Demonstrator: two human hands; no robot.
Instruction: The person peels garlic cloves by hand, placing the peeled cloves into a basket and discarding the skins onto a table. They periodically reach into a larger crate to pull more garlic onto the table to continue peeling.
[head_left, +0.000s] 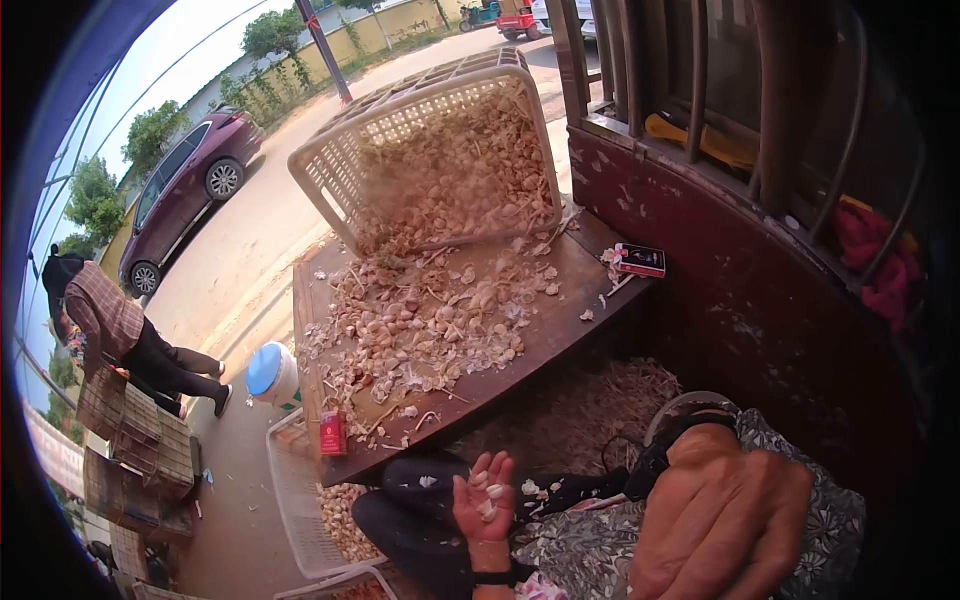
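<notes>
The left hand (pixel 484 502) lies palm up, its fingers (pixel 496 466) extended with a slight curve and the palm bared just below them. Under the palm, the left wrist (pixel 490 556) runs straight down, away from the fingertips. Well apart from those fingers, on their right, the right hand (pixel 722 515) looms large and close, its back turned outward. Its knuckles are bent and its fingertips are hidden, so whether they touch anything can't be seen.

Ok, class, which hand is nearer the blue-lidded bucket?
Left: the left hand is palm up, right of the bucket; the right hand is farther right, close to the camera.
</notes>
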